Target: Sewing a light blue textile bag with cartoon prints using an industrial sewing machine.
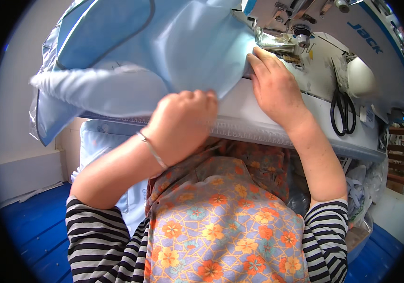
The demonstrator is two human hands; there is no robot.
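Light-blue satiny fabric (183, 42) with darker piping spreads over the sewing machine bed at the left and centre. My left hand (183, 115) is closed on its near edge, slightly blurred, a bangle on the wrist. Farther right, my right hand (275, 85) grips the fabric's right edge close to the lit needle area, fingertips together; the thumb is partly hidden. The sewing machine (372, 52) is white with a blue stripe, and its arm curves over the upper right. Fabric and parts hide the needle itself.
Black-handled scissors (342, 111) lie on the machine bed right of my right hand. A ruler strip (254, 133) runs along the table's near edge. Pale-blue padded cloth (96, 141) hangs below at left. Plastic bags (365, 188) sit under the table's right end.
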